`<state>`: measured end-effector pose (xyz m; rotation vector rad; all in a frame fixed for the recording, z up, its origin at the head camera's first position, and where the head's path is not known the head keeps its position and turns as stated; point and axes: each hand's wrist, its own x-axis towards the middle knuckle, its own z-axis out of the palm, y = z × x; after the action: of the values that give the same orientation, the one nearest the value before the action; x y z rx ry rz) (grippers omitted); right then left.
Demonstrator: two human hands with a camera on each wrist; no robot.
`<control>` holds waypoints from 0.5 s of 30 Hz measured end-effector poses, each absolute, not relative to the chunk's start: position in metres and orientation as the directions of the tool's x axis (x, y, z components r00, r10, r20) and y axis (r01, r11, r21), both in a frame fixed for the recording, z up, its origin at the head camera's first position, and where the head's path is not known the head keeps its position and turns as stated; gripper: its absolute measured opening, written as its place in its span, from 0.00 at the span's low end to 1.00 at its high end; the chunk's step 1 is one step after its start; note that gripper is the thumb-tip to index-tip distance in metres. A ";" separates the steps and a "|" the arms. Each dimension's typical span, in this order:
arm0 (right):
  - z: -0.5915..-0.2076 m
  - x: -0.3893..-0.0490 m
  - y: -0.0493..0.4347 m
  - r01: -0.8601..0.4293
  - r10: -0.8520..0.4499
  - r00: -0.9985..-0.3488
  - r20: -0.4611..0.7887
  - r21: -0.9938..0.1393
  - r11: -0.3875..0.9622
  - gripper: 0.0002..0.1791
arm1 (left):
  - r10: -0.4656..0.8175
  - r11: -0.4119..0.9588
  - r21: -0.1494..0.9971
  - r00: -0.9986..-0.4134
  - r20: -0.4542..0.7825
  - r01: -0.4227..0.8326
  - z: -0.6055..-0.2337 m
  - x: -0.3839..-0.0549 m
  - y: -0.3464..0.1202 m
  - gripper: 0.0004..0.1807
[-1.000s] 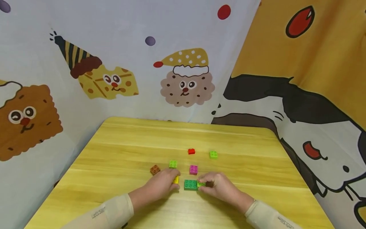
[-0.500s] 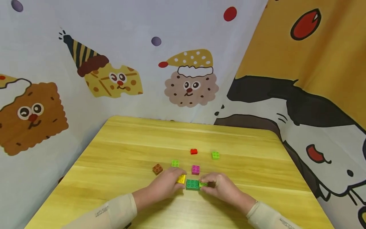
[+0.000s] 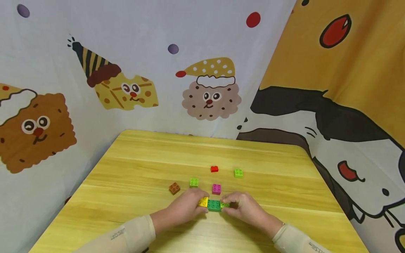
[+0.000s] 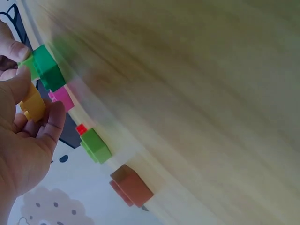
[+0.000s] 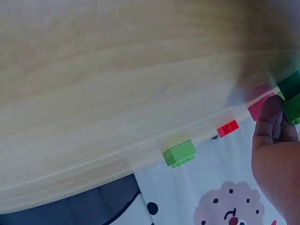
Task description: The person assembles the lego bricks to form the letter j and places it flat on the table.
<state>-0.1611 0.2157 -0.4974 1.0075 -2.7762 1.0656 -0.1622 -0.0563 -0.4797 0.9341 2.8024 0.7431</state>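
Note:
In the head view my left hand pinches a yellow toy brick between thumb and fingers, right at the left end of a dark green brick. My right hand pinches a light green brick at the other end of that dark green one. From the left wrist, thumb and fingertips show around the yellow brick, close beside the dark green brick. The right wrist view shows the right hand with its fingers against a green brick at the frame's edge.
Behind the hands on the wooden table lie a magenta brick, a small red brick, two loose light green bricks, one at left and one at right, and a brown brick. A printed cloth hangs behind.
My left hand has brought the yellow brick rightward, from a gap away, up to the dark green brick's left end. The right hand keeps its pinch on the light green brick.

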 end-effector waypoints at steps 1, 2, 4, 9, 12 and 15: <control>-0.498 -0.161 0.216 -0.568 -0.566 -0.794 0.221 -0.600 0.564 0.14 | 0.588 0.693 0.475 -0.806 0.063 0.543 -0.481 -0.162 -0.055 0.27; -0.498 -0.161 0.216 -0.570 -0.566 -0.794 0.224 -0.600 0.561 0.14 | 0.589 0.694 0.471 -0.805 0.065 0.545 -0.482 -0.163 -0.054 0.27; -0.499 -0.161 0.216 -0.572 -0.566 -0.792 0.230 -0.604 0.555 0.14 | 0.592 0.694 0.459 -0.802 0.075 0.555 -0.484 -0.163 -0.050 0.27; -0.500 -0.161 0.216 -0.586 -0.570 -0.784 0.246 -0.597 0.547 0.14 | 0.591 0.706 0.420 -0.801 0.097 0.571 -0.487 -0.163 -0.044 0.28; -0.501 -0.161 0.216 -0.584 -0.570 -0.785 0.242 -0.594 0.553 0.14 | 0.581 0.720 0.404 -0.809 0.093 0.564 -0.488 -0.164 -0.040 0.27; -0.500 -0.161 0.216 -0.589 -0.572 -0.782 0.246 -0.590 0.552 0.13 | 0.571 0.736 0.394 -0.818 0.075 0.550 -0.486 -0.165 -0.038 0.27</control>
<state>-0.1611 0.2156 -0.4996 1.0273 -2.7448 1.0590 -0.1646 -0.0375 -0.4859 0.9299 2.8795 0.6292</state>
